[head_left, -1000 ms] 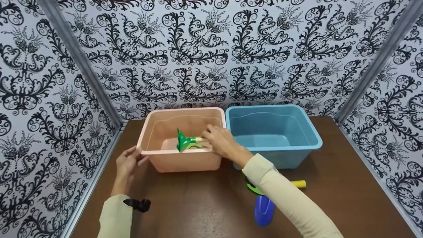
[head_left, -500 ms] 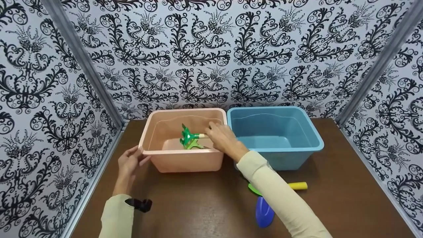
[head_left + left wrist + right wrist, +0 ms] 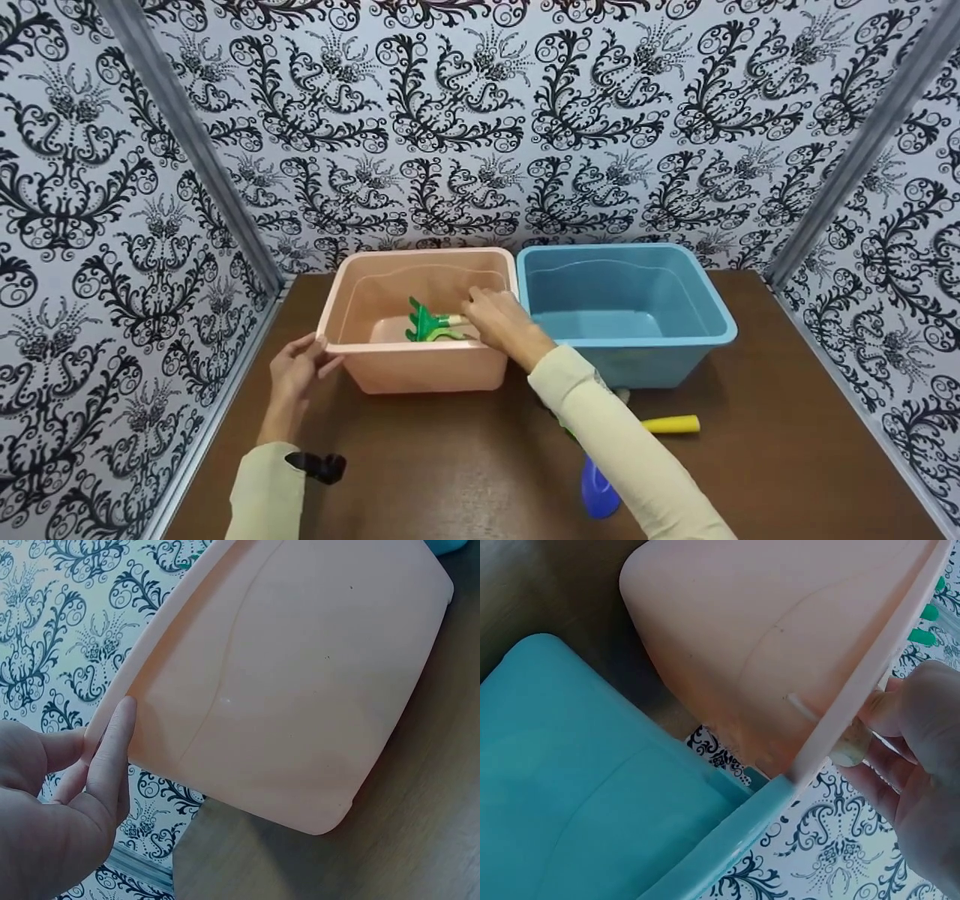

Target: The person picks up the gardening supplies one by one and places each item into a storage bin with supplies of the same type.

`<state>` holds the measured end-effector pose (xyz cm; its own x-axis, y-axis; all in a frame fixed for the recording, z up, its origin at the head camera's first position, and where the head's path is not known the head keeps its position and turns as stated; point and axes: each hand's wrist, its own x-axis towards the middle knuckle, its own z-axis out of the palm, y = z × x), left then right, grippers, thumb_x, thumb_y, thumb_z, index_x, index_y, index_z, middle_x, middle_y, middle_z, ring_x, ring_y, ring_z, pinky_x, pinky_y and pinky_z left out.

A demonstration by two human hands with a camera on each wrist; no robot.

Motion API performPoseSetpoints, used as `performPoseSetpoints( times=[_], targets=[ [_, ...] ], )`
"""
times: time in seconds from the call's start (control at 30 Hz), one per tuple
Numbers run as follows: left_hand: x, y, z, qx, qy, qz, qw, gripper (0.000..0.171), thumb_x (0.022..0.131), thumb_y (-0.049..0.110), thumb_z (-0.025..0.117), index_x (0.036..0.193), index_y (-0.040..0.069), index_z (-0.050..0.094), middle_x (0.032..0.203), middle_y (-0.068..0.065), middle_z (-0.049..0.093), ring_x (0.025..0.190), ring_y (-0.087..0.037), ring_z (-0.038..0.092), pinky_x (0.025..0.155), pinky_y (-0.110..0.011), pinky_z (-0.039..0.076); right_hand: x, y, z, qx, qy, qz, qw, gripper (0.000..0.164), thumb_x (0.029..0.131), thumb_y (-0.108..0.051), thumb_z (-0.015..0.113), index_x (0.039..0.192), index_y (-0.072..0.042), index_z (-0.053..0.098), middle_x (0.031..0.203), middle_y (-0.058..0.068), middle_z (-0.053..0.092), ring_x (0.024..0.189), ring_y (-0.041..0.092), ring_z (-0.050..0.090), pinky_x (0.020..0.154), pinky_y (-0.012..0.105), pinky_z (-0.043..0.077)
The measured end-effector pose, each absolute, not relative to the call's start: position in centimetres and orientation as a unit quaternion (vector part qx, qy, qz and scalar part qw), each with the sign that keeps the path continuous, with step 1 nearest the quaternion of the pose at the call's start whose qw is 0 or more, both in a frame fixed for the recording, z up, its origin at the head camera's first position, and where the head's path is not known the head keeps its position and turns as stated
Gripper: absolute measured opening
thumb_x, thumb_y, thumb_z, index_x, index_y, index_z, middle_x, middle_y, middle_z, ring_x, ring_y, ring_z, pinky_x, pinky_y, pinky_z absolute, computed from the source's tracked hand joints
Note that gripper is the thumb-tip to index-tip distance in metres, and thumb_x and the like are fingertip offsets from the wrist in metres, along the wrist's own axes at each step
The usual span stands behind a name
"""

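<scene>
My right hand (image 3: pixel 499 319) reaches over the near right part of the peach bin (image 3: pixel 431 371) and grips a small garden rake (image 3: pixel 426 322) by its wooden handle. The dark green, several-tined head points left, inside the bin. Just below it shows a light green tool (image 3: pixel 448 334), partly hidden by the bin's front rim. In the right wrist view the fingers are curled round the handle's end (image 3: pixel 851 748), right at the bin's rim. My left hand (image 3: pixel 295 369) pinches the bin's front left corner; in the left wrist view thumb and fingers (image 3: pixel 112 750) lie on either side of the rim.
A blue bin (image 3: pixel 630 364) stands against the peach bin's right side. On the brown table (image 3: pixel 450 465) lie a yellow handle (image 3: pixel 675 424) and a blue trowel blade (image 3: pixel 598 487), partly covered by the right sleeve (image 3: pixel 622 442). Patterned walls (image 3: pixel 480 112) close off the back and sides.
The rake in my right hand has turned, shifted slightly right, then dipped lower in the peach bin. My left hand keeps its hold on the corner. The right forearm has swung a little left.
</scene>
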<state>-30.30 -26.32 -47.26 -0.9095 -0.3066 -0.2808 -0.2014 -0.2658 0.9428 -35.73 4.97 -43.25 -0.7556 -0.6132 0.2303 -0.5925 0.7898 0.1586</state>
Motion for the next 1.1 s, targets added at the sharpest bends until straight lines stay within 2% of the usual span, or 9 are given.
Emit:
performPoseSetpoints(
  times=[0.1,0.2,0.33,0.37,0.47,0.57,0.6,0.8,1.1],
  targets=[
    [-30.2,-26.3,-47.2,0.209,-0.605,-0.767,0.032,0.055,0.102,0.011,0.054,0.151,-0.005,0.033,0.112,-0.014,0.06,0.077,-0.005,0.069,0.086,-0.027,0.063,-35.6,4.8,-43.4,0.325,-0.936,-0.039,0.128,0.017,0.093,-0.023,0.071,0.101,-0.008,0.072,0.099,0.012,0.066,0.087,0.03,0.066,0.072,0.045,0.061],
    [-30.2,-26.2,-47.3,0.203,-0.61,-0.765,0.04,0.054,0.102,0.011,0.054,0.149,-0.006,0.034,0.105,-0.01,0.063,0.076,-0.005,0.069,0.085,-0.026,0.063,-35.4,4.8,-43.6,0.332,-0.932,-0.046,0.14,0.018,0.091,-0.024,0.073,0.099,-0.008,0.072,0.097,0.011,0.067,0.087,0.029,0.067,0.071,0.043,0.061],
    [-30.5,-26.5,-48.2,0.187,-0.612,-0.766,0.054,0.053,0.1,0.01,0.059,0.145,-0.009,0.038,0.098,-0.006,0.064,0.078,-0.008,0.069,0.084,-0.028,0.064,-35.2,4.9,-43.8,0.339,-0.925,-0.057,0.16,0.014,0.086,-0.02,0.076,0.095,-0.01,0.073,0.094,0.009,0.067,0.086,0.027,0.067,0.068,0.041,0.06],
    [-31.0,-27.0,-49.2,0.171,-0.598,-0.781,0.059,0.05,0.098,0.01,0.062,0.141,-0.009,0.044,0.096,-0.008,0.065,0.078,-0.011,0.07,0.081,-0.029,0.065,-35.2,4.9,-43.8,0.339,-0.925,-0.058,0.159,0.013,0.085,-0.018,0.076,0.095,-0.01,0.073,0.094,0.009,0.067,0.086,0.027,0.068,0.068,0.041,0.061],
    [-31.2,-27.2,-49.6,0.165,-0.593,-0.786,0.056,0.052,0.096,0.011,0.065,0.14,-0.009,0.045,0.099,-0.01,0.065,0.08,-0.013,0.07,0.082,-0.03,0.064,-35.3,4.9,-43.8,0.338,-0.928,-0.056,0.149,0.011,0.083,-0.012,0.076,0.093,-0.011,0.073,0.093,0.008,0.069,0.085,0.027,0.069,0.069,0.042,0.061],
    [-31.2,-27.0,-49.3,0.176,-0.598,-0.78,0.058,0.048,0.098,0.009,0.061,0.14,-0.008,0.045,0.096,-0.009,0.065,0.078,-0.012,0.07,0.082,-0.029,0.064,-35.4,4.9,-43.7,0.342,-0.928,-0.048,0.142,0.008,0.082,-0.01,0.075,0.09,-0.011,0.074,0.09,0.008,0.07,0.082,0.027,0.07,0.068,0.043,0.061],
    [-30.7,-26.5,-48.3,0.195,-0.612,-0.765,0.055,0.051,0.1,0.01,0.057,0.144,-0.008,0.04,0.096,-0.006,0.064,0.079,-0.009,0.069,0.085,-0.028,0.063,-35.5,4.9,-43.7,0.343,-0.928,-0.045,0.14,0.004,0.084,-0.012,0.075,0.087,-0.011,0.074,0.089,0.008,0.071,0.08,0.027,0.07,0.067,0.044,0.061],
    [-30.4,-26.2,-47.4,0.211,-0.601,-0.77,0.039,0.052,0.102,0.01,0.053,0.149,-0.005,0.034,0.09,-0.001,0.063,0.075,-0.006,0.068,0.085,-0.026,0.063,-35.6,4.9,-43.5,0.344,-0.931,-0.019,0.117,0.03,0.091,-0.036,0.069,0.076,-0.011,0.072,0.08,0.008,0.07,0.074,0.028,0.068,0.063,0.046,0.058],
    [-30.5,-26.2,-47.6,0.201,-0.587,-0.783,0.045,0.05,0.102,0.006,0.052,0.147,-0.008,0.034,0.095,-0.007,0.063,0.076,-0.007,0.068,0.084,-0.027,0.064,-35.8,5.0,-43.4,0.345,-0.933,0.007,0.101,0.033,0.089,-0.038,0.071,0.072,-0.01,0.072,0.075,0.008,0.071,0.071,0.029,0.069,0.063,0.047,0.058]
  ],
)
